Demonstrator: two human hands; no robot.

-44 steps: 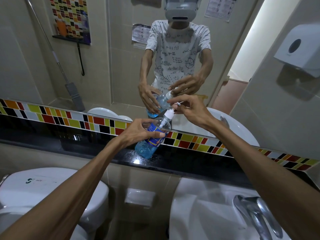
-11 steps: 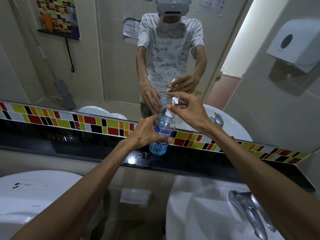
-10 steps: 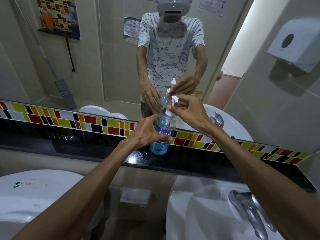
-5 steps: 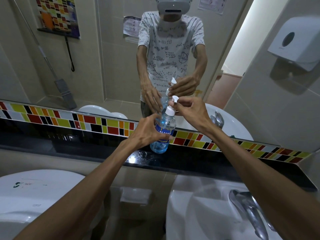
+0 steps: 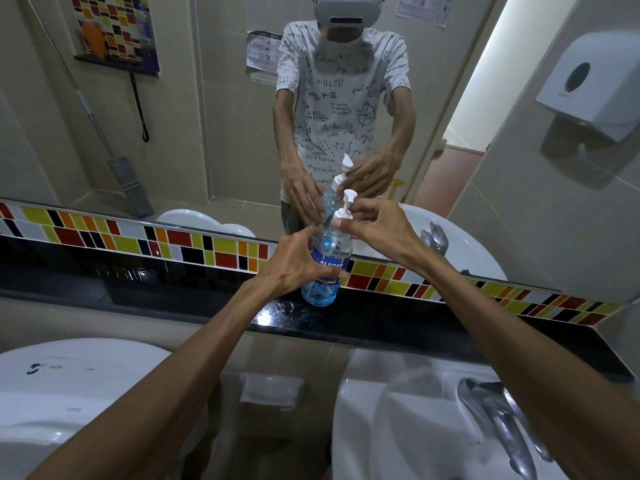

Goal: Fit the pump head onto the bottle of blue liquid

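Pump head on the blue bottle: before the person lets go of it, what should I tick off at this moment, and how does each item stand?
1. Bottle upright with its base on the black ledge: ok.
2. Left hand gripping the bottle body to steady it: ok.
3. Right hand fingers on the collar of the pump head: ok.
4. Pump head in line with the bottle neck, nozzle stem straight up: ok.
5. Collar threaded fully tight: cannot tell, the fingers cover it.
6. Ledge dry around the base: not ok, wet patches lie beside the bottle.
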